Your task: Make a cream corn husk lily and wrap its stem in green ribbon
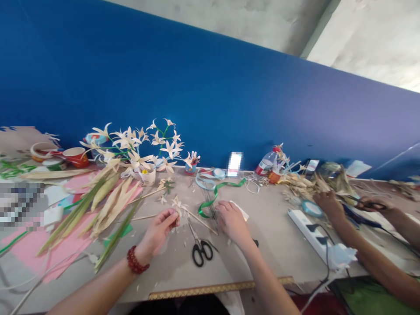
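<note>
My left hand [164, 227], with a red bead bracelet [135, 260] on its wrist, is closed in a pinch at the base of a small pale corn-husk flower [179, 203]. My right hand [232, 220] reaches over the table with its fingers bent downward, at a bundle of thin dark wires [213, 210]; its fingertips are partly hidden. A curl of green ribbon [219, 192] lies just beyond the wires. Between my hands, black-handled scissors [200, 249] rest on the table beside a thin stick [201, 220].
Pale husk flowers [131, 140] stand in cups along the blue wall. Husks [108, 205] lie on pink paper at left. A power strip [310, 234] sits at right, near a co-worker's hands [330, 205]. A patterned strip [203, 290] runs along the front edge.
</note>
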The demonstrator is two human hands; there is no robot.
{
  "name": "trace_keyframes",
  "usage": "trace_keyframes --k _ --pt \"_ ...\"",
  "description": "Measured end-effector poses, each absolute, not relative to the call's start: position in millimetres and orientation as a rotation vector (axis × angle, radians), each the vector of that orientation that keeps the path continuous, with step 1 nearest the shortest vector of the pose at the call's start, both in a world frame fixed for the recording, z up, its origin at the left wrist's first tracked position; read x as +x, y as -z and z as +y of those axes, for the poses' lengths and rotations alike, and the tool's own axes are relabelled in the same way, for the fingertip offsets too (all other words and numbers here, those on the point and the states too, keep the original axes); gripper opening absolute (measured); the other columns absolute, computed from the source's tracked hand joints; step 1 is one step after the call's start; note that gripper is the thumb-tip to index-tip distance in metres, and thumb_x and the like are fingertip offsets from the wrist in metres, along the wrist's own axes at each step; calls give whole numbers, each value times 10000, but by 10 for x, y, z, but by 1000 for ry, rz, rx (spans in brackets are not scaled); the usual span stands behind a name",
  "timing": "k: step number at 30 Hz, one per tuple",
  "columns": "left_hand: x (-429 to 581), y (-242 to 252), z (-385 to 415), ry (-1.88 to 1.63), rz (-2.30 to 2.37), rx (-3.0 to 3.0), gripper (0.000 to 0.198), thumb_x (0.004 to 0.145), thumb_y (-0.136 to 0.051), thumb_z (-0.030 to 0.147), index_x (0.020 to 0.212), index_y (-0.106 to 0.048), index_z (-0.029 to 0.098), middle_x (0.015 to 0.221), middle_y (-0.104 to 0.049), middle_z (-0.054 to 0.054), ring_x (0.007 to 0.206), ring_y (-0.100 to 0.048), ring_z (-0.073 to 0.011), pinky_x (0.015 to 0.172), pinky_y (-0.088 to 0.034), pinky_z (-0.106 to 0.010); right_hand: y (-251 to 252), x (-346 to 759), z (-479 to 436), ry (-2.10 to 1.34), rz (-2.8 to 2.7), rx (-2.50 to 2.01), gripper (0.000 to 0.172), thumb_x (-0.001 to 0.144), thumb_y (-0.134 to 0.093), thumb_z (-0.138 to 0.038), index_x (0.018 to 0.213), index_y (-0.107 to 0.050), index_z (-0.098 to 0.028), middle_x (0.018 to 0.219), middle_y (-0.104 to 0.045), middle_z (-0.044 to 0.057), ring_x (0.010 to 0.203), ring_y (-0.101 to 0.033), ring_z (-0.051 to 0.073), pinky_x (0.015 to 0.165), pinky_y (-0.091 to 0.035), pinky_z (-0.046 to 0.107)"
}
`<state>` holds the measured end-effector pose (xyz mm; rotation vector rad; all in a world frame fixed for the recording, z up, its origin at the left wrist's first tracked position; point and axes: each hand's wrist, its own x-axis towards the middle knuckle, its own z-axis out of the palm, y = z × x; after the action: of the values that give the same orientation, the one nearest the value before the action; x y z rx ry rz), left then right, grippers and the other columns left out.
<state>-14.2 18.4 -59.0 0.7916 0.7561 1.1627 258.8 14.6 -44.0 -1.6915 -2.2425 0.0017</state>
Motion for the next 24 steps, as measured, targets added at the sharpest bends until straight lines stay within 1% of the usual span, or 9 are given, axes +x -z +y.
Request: trace_keyframes --k 4,6,10,13,15,17,19,22,24 --pt "-155 584 182 -1157 746 802 207 756 -771 329 768 -666 152 719 -617 -1 668 -551 -104 691 -460 -222 381 2552 301 -93 -2282 -1630 201 787 -561 -58 830 -686 -209 1010 -695 94 1019 -583 247 926 -413 364" --pt "-155 564 177 -1160 743 809 209 759 -769 330 761 -661 152 709 -606 2 665 -544 -104 686 -456 -221 321 2552 344 -151 -2258 -1599 163 801 -568 -81 793 -671 -207 906 -701 78 946 -608 237 887 -433 356" --pt "-151 515 152 -1175 729 799 212 749 -776 324 750 -651 152 726 -602 1 669 -540 -102 683 -450 -219 177 2545 306 -289 -2139 -1543 132 888 -519 -196 938 -641 -203 846 -700 41 778 -649 195 725 -501 311" --pt "-152 506 136 -1183 707 800 205 745 -778 314 760 -646 157 758 -609 -2 683 -546 -104 697 -451 -225 143 2448 189 -631 -1850 -1366 259 907 -534 -304 1132 -598 -193 780 -684 12 687 -645 167 643 -530 286" --pt "-154 517 134 -1180 701 807 199 747 -777 308 771 -644 161 768 -616 -2 687 -549 -107 707 -452 -233 166 2351 97 -907 -1552 -1231 325 871 -604 -350 1151 -621 -185 743 -676 12 654 -632 163 603 -539 283" --pt "-152 530 135 -1170 703 807 199 745 -778 305 775 -642 163 775 -623 -4 691 -552 -110 715 -452 -240 204 2264 12 -1087 -1339 -1165 279 836 -656 -366 1042 -693 -181 766 -696 35 668 -642 169 620 -554 296" --pt "-146 537 134 -1165 704 803 206 737 -783 305 767 -638 162 774 -625 -3 688 -549 -109 715 -450 -242 238 2207 -56 -1204 -1228 -1129 224 822 -675 -359 944 -734 -180 828 -728 57 713 -669 179 691 -570 324" --pt "-132 526 124 -1158 699 815 211 736 -784 305 759 -630 162 760 -620 -1 687 -543 -111 717 -445 -246 264 2180 -113 -1321 -1192 -1064 227 791 -709 -331 972 -746 -198 904 -760 65 781 -707 199 783 -573 361" --pt "-125 512 115 -1150 691 829 209 743 -778 306 759 -626 163 746 -612 2 689 -542 -114 723 -443 -249 265 2188 -123 -1309 -1237 -1054 250 764 -737 -333 975 -745 -200 902 -770 72 787 -721 214 790 -575 377"
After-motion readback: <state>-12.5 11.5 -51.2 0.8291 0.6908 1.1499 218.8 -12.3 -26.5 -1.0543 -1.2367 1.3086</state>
